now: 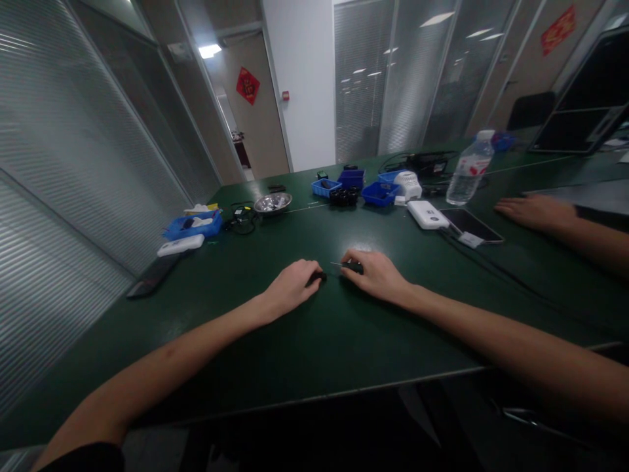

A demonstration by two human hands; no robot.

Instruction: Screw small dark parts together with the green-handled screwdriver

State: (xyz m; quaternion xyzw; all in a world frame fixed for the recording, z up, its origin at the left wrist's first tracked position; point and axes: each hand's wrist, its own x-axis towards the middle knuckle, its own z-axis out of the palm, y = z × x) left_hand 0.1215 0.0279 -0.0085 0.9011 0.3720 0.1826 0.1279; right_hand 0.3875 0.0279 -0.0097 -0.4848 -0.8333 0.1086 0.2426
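My left hand (293,286) rests low over the green table (275,354), its fingers closed round a small black object (316,278) that I cannot make out further. A short way to the right, my right hand (372,274) grips a screwdriver (352,267) by its dark handle. The thin metal shaft points left, towards my left hand. A gap separates the shaft from the black object.
Beyond my hands are a metal bowl (273,203), blue trays (381,194), a white power bank (427,215) with cables, a tablet (472,225) and a bottle (470,169). Another blue tray (194,225) lies left. Another person's hand (535,211) rests at right.
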